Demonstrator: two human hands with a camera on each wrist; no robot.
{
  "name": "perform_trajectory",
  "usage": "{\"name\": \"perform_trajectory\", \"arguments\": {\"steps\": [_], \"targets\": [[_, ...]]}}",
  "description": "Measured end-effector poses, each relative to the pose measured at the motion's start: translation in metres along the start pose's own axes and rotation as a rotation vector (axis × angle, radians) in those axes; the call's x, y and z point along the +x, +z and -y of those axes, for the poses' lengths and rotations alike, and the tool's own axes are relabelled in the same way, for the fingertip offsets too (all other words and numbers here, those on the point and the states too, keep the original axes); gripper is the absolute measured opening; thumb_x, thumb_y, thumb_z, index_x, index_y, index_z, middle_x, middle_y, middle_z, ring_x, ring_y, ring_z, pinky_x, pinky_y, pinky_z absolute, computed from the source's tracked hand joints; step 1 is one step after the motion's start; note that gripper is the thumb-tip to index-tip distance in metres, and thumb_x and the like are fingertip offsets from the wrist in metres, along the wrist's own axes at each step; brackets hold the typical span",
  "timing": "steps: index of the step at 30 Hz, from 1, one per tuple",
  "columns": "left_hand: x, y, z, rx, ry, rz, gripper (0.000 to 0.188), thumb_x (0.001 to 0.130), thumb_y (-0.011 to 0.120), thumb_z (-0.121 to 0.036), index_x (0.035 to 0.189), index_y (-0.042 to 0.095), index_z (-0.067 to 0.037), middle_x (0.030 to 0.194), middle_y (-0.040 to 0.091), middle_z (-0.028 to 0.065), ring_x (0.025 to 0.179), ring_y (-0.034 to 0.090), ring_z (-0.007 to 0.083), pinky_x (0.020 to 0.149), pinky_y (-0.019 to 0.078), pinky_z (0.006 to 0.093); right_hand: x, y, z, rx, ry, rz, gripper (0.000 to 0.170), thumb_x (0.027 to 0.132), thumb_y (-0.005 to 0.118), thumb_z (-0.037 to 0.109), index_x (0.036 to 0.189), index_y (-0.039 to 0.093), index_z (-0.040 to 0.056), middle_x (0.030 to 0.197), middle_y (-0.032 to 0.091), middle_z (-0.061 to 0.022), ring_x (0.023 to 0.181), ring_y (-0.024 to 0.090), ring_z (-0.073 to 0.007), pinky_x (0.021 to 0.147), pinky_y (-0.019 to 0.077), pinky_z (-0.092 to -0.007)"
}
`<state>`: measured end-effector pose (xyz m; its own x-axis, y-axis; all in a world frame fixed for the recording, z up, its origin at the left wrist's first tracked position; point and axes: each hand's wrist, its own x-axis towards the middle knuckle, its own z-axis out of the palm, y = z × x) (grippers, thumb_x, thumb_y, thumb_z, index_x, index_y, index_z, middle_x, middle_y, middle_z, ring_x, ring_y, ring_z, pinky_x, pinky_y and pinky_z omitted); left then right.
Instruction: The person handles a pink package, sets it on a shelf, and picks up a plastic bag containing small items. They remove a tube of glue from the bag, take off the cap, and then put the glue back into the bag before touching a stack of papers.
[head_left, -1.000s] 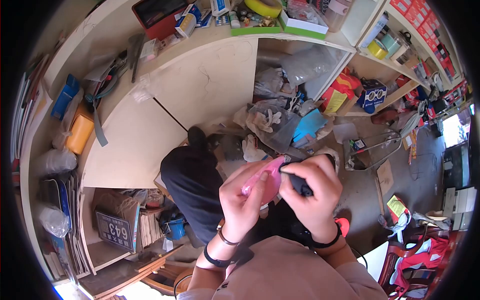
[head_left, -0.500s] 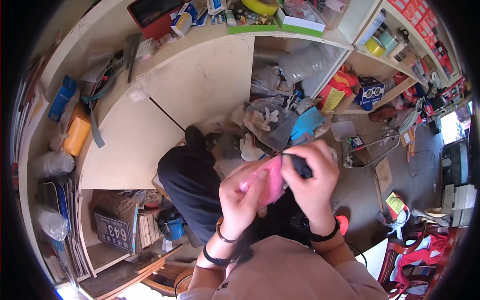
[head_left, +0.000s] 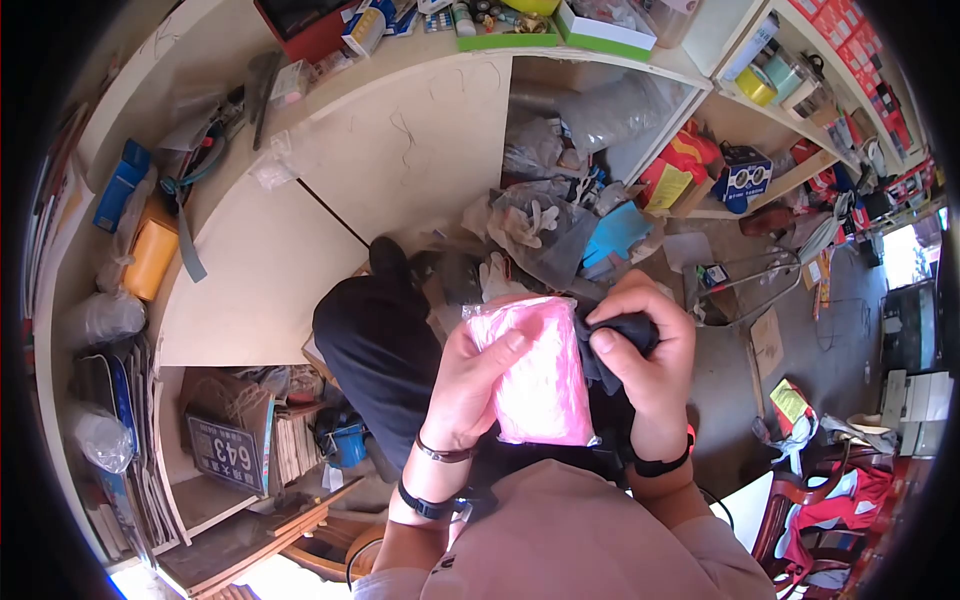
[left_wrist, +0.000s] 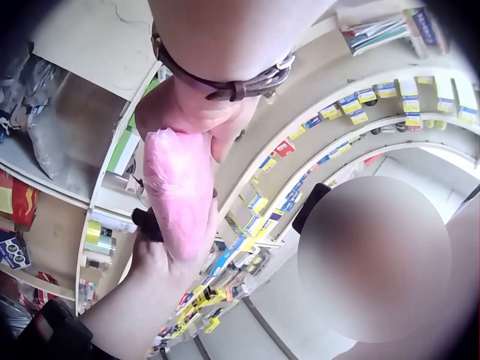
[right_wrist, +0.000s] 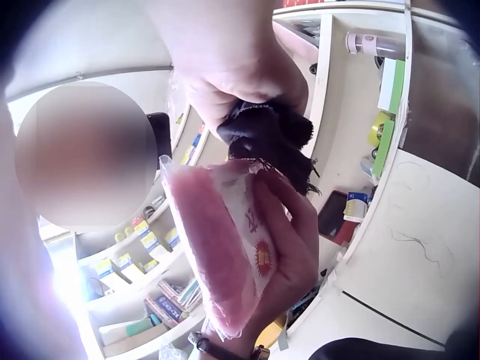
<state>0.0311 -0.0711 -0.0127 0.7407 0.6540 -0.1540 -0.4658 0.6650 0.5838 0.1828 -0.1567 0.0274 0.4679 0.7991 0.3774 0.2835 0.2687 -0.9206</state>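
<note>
A pink, soft-looking pack in clear plastic film (head_left: 545, 380) lies across my left hand (head_left: 462, 385), its broad face turned up to the head view. The left thumb presses on its face, while the fingers are hidden beneath. From the right wrist view the pack (right_wrist: 210, 247) shows a white printed panel along one side. My right hand (head_left: 660, 370) pinches a bunched black cloth (head_left: 630, 332) between thumb and fingers, right at the pack's right edge. The cloth (right_wrist: 266, 139) has a frayed edge in the right wrist view.
A curved cream cabinet (head_left: 290, 240) wraps round the front and left. Plastic bags and white gloves (head_left: 530, 228) lie heaped beyond the hands, beside a light-blue item (head_left: 615, 235). A metal frame (head_left: 755, 290) stands on the floor at right. My dark-trousered knee (head_left: 375, 350) is at left.
The pink pack has turned from a slanted, partly covered position to show its broad face. My right hand, holding the black cloth, has shifted slightly right and down.
</note>
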Motion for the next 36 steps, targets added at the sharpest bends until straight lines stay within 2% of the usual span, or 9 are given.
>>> {"name": "perform_trajectory", "arguments": {"steps": [3, 9, 14, 17, 19, 25, 27, 33, 36], "targets": [[0.001, -0.002, -0.001, 0.059, -0.028, -0.046, 0.037, 0.085, 0.073, -0.009, 0.116, 0.059, 0.004, 0.103, 0.069, 0.0097, 0.090, 0.067, 0.0150, 0.081, 0.0532, 0.0285, 0.000, 0.003, 0.006, -0.040, -0.017, 0.043, 0.016, 0.070, 0.075, -0.002, 0.085, 0.068, 0.0007, 0.080, 0.062, -0.0058, 0.074, 0.056, -0.0147, 0.068, 0.0430, -0.0258], [0.004, -0.006, 0.003, -0.019, -0.001, -0.117, 0.023, 0.087, 0.070, -0.006, 0.108, 0.064, 0.003, 0.095, 0.070, 0.0100, 0.083, 0.068, 0.0154, 0.076, 0.0550, 0.0281, -0.004, -0.001, 0.007, -0.187, -0.092, 0.252, 0.019, 0.067, 0.077, 0.000, 0.085, 0.072, 0.0050, 0.077, 0.060, -0.0048, 0.071, 0.058, -0.0169, 0.064, 0.0454, -0.0283], [0.004, -0.006, 0.002, -0.056, 0.032, -0.122, 0.023, 0.088, 0.069, -0.006, 0.108, 0.064, 0.002, 0.095, 0.070, 0.0097, 0.083, 0.068, 0.0155, 0.076, 0.0549, 0.0283, -0.017, -0.015, 0.004, -0.187, 0.073, 0.442, 0.021, 0.065, 0.078, 0.001, 0.084, 0.073, 0.0079, 0.075, 0.060, -0.0028, 0.067, 0.057, -0.0141, 0.061, 0.0443, -0.0273], [0.006, -0.007, 0.004, -0.095, 0.008, -0.135, 0.023, 0.088, 0.069, -0.007, 0.109, 0.064, 0.002, 0.096, 0.070, 0.0095, 0.084, 0.068, 0.0156, 0.076, 0.0546, 0.0279, -0.013, -0.025, 0.007, -0.118, 0.066, 0.562, 0.020, 0.065, 0.077, 0.000, 0.083, 0.073, 0.0077, 0.075, 0.061, -0.0027, 0.067, 0.057, -0.0141, 0.060, 0.0438, -0.0272], [0.007, -0.007, 0.006, -0.055, 0.016, -0.150, 0.024, 0.088, 0.069, -0.008, 0.109, 0.064, 0.002, 0.097, 0.070, 0.0094, 0.084, 0.068, 0.0152, 0.076, 0.0541, 0.0277, -0.008, -0.027, 0.019, -0.084, 0.104, 0.567, 0.019, 0.065, 0.077, 0.000, 0.082, 0.073, 0.0067, 0.075, 0.062, -0.0030, 0.068, 0.058, -0.0151, 0.061, 0.0437, -0.0274], [0.009, 0.002, 0.009, 0.141, 0.107, -0.166, 0.025, 0.091, 0.066, -0.012, 0.111, 0.063, 0.003, 0.099, 0.069, 0.0084, 0.086, 0.065, 0.0137, 0.078, 0.0517, 0.0276, -0.002, 0.008, 0.013, -0.353, -0.101, 0.170, 0.019, 0.069, 0.076, 0.001, 0.086, 0.070, 0.0066, 0.078, 0.061, -0.0059, 0.069, 0.060, -0.0190, 0.061, 0.0478, -0.0286], [0.009, 0.003, 0.009, 0.126, 0.123, -0.183, 0.026, 0.094, 0.063, -0.016, 0.112, 0.062, 0.003, 0.099, 0.069, 0.0085, 0.086, 0.065, 0.0140, 0.078, 0.0517, 0.0274, -0.008, 0.016, 0.000, -0.454, -0.149, 0.174, 0.021, 0.070, 0.076, 0.002, 0.089, 0.068, 0.0070, 0.079, 0.057, -0.0061, 0.067, 0.060, -0.0221, 0.060, 0.0491, -0.0313], [0.010, -0.005, 0.004, 0.068, 0.171, -0.278, 0.027, 0.095, 0.061, -0.019, 0.110, 0.063, 0.003, 0.098, 0.069, 0.0095, 0.086, 0.066, 0.0148, 0.077, 0.0531, 0.0287, -0.029, 0.006, -0.002, -0.479, -0.043, 0.371, 0.021, 0.070, 0.076, 0.003, 0.088, 0.066, 0.0074, 0.079, 0.057, -0.0052, 0.068, 0.060, -0.0235, 0.061, 0.0490, -0.0332], [0.014, -0.006, 0.001, 0.010, 0.168, -0.277, 0.025, 0.096, 0.061, -0.019, 0.108, 0.063, 0.002, 0.096, 0.069, 0.0083, 0.085, 0.066, 0.0140, 0.076, 0.0530, 0.0284, -0.026, -0.004, 0.002, -0.397, 0.012, 0.360, 0.019, 0.069, 0.076, 0.001, 0.086, 0.069, 0.0071, 0.079, 0.058, -0.0046, 0.067, 0.060, -0.0201, 0.061, 0.0480, -0.0307]]}}
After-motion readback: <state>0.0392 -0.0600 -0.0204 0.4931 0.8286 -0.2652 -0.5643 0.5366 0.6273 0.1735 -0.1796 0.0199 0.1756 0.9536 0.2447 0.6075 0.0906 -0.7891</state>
